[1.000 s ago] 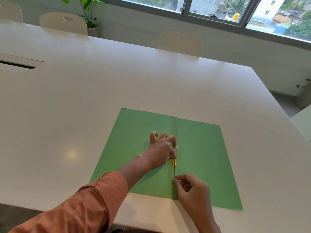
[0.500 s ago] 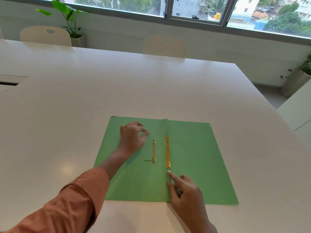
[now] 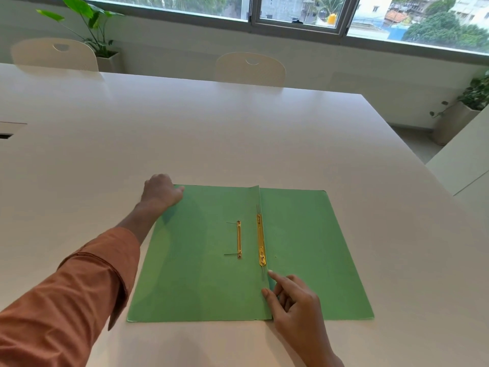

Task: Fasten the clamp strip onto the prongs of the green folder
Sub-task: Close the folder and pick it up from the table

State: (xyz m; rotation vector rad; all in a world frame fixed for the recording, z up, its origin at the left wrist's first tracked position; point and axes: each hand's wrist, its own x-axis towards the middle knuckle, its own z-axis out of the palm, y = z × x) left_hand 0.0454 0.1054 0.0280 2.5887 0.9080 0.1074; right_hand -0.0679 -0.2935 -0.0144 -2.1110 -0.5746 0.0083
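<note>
The green folder [image 3: 201, 274] lies open and flat on the white table. A long gold clamp strip [image 3: 261, 243] runs along the centre fold, with thin metal prongs showing past both its ends. A shorter gold fastener piece [image 3: 239, 239] lies loose on the left flap, two thin wires sticking out to its left. My left hand [image 3: 161, 193] is at the folder's far left corner, thumb on top and fingers curled over the edge. My right hand [image 3: 293, 300] rests on the near end of the fold, its index finger pointing at the near prong tip and holding nothing.
The white table [image 3: 238, 144] stretches far beyond the folder. Two pale chairs [image 3: 251, 68] stand at its far edge, with a potted plant [image 3: 92, 30] behind the left one. Another plant [image 3: 473, 102] and a second white surface [image 3: 465, 160] are on the right.
My left hand has left the fasteners at the fold and moved out to the folder's far left corner. The short gold piece now lies uncovered on the left flap. My right hand stays at the fold.
</note>
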